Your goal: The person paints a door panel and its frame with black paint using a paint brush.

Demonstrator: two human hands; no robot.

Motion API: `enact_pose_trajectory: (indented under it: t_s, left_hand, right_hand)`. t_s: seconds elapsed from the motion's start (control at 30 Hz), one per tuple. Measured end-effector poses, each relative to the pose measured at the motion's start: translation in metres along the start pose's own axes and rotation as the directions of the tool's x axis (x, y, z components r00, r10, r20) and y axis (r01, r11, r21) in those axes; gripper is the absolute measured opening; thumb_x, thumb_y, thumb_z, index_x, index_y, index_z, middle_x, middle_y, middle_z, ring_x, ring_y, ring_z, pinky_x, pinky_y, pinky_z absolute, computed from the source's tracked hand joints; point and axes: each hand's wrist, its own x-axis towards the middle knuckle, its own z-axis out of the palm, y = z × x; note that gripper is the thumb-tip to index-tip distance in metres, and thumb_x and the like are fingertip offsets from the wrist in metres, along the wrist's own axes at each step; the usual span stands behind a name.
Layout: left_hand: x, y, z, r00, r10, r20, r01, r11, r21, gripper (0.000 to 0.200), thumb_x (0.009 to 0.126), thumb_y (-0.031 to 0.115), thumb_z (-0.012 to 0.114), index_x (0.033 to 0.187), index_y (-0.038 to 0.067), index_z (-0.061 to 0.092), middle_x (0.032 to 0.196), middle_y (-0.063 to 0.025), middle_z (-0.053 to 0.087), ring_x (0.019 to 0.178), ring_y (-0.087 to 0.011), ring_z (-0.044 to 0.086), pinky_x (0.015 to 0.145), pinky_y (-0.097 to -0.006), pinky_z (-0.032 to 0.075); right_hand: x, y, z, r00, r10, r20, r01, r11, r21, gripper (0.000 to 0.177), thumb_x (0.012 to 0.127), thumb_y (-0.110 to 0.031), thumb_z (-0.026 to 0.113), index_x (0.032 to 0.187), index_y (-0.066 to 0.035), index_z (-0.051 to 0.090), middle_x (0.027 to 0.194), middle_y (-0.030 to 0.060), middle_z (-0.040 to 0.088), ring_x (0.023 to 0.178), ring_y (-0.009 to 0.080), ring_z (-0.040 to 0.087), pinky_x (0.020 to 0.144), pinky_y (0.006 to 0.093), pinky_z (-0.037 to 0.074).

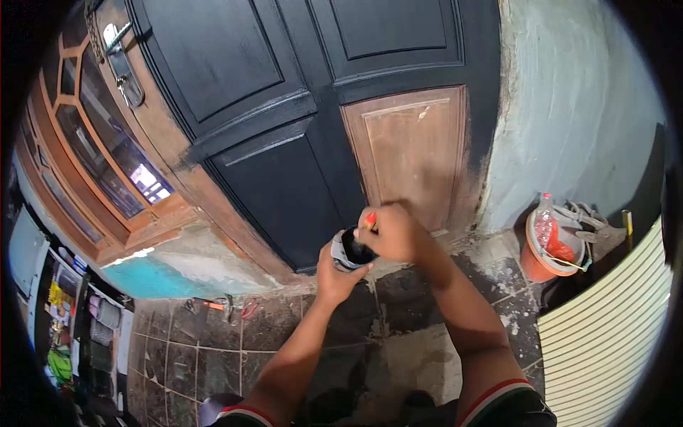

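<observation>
My left hand (333, 279) is wrapped round a small, pale container (337, 249) with a dark inside, holding it in front of the door (274, 178). In my right hand (395, 233) is a paintbrush (371, 218); the red end of its handle shows above my fist. The brush points down into the container's mouth, and its bristles are hidden. Black paint covers most of the door, while the lower right panel (409, 153) is bare brown wood.
At the right, an orange bucket (538, 267) holds a plastic bottle and rags, near a ribbed cream sheet (605, 313). A hammer (226, 306) and red-handled pliers (249, 308) lie on the tiled floor. A window (107, 135) and cluttered shelf (78, 313) stand at the left.
</observation>
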Motion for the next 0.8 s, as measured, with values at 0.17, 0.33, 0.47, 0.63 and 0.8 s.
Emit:
enact_pose_trajectory:
  t_s: [0.17,0.33,0.47,0.63,0.8]
  left_hand:
    - [-0.004,0.001,0.005,0.999,-0.039,0.036,0.041,0.998,-0.044,0.085,0.077,0.004,0.097,0.149,-0.003,0.052,0.137,-0.0141,0.067,0.126,-0.0240,0.065,0.110,-0.0389,0.053]
    - [-0.007,-0.009,0.017,0.992,-0.109,-0.066,0.102,0.990,-0.096,0.091,0.072,0.012,0.102,0.149,-0.003,0.055,0.142,-0.0178,0.062,0.132,-0.0264,0.063,0.112,-0.0409,0.052]
    - [-0.004,-0.010,0.021,0.990,-0.007,-0.143,0.008,1.000,0.003,0.093,0.070,0.011,0.102,0.149,-0.003,0.055,0.149,-0.0202,0.060,0.136,-0.0321,0.060,0.117,-0.0432,0.049]
    - [0.006,0.002,0.019,0.993,0.073,-0.093,-0.056,0.982,0.179,0.098,0.069,0.007,0.101,0.152,-0.002,0.050,0.153,-0.0195,0.057,0.138,-0.0324,0.058,0.119,-0.0428,0.048]
    - [0.014,0.007,0.028,0.995,0.003,-0.101,0.014,0.986,0.167,0.092,0.073,0.006,0.100,0.151,-0.002,0.051,0.147,-0.0177,0.061,0.134,-0.0269,0.061,0.115,-0.0409,0.051]
  right_hand:
    - [0.001,0.016,0.015,0.997,0.075,0.026,-0.074,0.997,-0.017,0.019,0.093,-0.019,0.076,0.088,-0.001,0.072,0.076,0.0240,0.069,0.075,0.0437,0.071,0.070,0.0472,0.054]
    - [0.010,0.019,-0.019,0.986,0.156,-0.066,-0.138,0.965,0.222,0.019,0.096,-0.017,0.075,0.092,0.002,0.073,0.074,0.0162,0.072,0.067,0.0270,0.070,0.067,0.0399,0.054]
    - [0.005,0.028,-0.003,0.995,0.096,0.032,-0.099,0.987,0.130,0.016,0.095,-0.016,0.074,0.093,0.000,0.073,0.077,0.0224,0.070,0.070,0.0417,0.070,0.068,0.0441,0.054]
    - [0.004,0.031,-0.010,0.997,0.026,-0.069,-0.013,0.982,0.186,0.016,0.095,-0.016,0.075,0.093,-0.001,0.074,0.073,0.0201,0.069,0.065,0.0342,0.068,0.064,0.0415,0.052]
    - [0.005,0.025,-0.036,0.973,0.071,-0.221,0.017,0.928,0.372,0.015,0.097,-0.014,0.075,0.093,0.001,0.074,0.071,0.0113,0.068,0.062,0.0142,0.064,0.059,0.0333,0.050]
